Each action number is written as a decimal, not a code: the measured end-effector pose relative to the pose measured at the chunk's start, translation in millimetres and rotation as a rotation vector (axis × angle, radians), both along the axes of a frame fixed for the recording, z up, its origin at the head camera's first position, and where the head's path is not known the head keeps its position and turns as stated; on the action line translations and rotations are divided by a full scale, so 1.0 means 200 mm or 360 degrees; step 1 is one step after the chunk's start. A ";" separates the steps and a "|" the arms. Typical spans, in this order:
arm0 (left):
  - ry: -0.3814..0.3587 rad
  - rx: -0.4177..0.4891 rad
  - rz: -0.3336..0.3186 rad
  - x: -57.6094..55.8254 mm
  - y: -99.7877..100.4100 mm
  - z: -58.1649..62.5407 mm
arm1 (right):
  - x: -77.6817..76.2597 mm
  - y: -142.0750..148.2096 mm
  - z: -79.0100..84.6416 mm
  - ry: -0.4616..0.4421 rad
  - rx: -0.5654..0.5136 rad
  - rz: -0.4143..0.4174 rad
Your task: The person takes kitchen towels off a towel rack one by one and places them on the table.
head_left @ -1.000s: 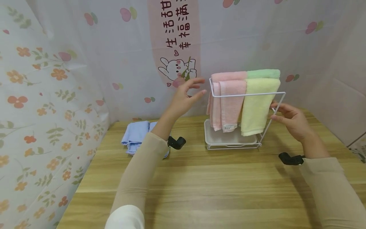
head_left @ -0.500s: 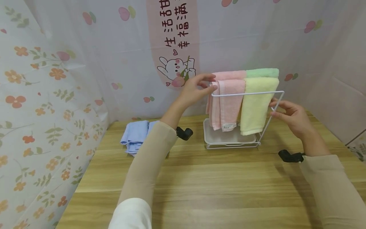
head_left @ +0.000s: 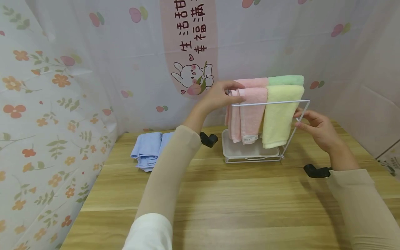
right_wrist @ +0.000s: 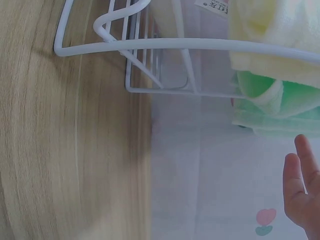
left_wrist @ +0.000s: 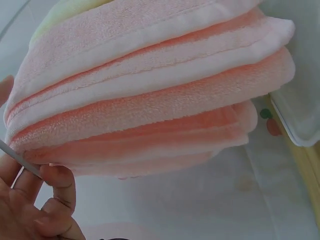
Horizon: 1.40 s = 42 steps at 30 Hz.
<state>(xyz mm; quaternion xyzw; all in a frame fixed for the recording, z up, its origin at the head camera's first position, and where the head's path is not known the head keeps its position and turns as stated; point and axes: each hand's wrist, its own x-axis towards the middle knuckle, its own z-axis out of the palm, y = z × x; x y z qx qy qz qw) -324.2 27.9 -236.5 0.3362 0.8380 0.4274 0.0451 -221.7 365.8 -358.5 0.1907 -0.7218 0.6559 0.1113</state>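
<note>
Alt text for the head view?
A person's left hand is at the left end of pink towels on a white rack, right hand at the rack's right side. A yellow towel and a green towel hang beside the pink, above a tray. On the wood table, folded blue cloth lies to the left, partly behind the left sleeve.

A yellow-brown wood-grain tabletop (head_left: 237, 208) is backed along its far edge by a pale hanging sheet (head_left: 265, 45) printed with pink-and-green motifs (head_left: 135, 15). Its pink panel (head_left: 170, 31) is marked with dark Chinese characters (head_left: 199, 29) and a cartoon rabbit (head_left: 189, 72). The left edge is flanked by a white sheet (head_left: 34, 114) patterned with orange flowers (head_left: 61, 80), the right edge by a pale sheet (head_left: 379, 104). Everything is softly lit.
</note>
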 end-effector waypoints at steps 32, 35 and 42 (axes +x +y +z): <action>0.0129 0.0378 0.0230 0.03 0.08 -0.01 | 0.00 0.01 0.00 0.0059 -0.0077 0.0071; 0.0191 0.0458 0.0177 0.03 0.08 -0.03 | 0.00 0.01 0.00 0.0043 -0.0054 0.0038; 0.0259 0.0547 0.0154 0.04 0.07 -0.05 | 0.00 0.01 -0.01 0.0044 0.0029 0.0001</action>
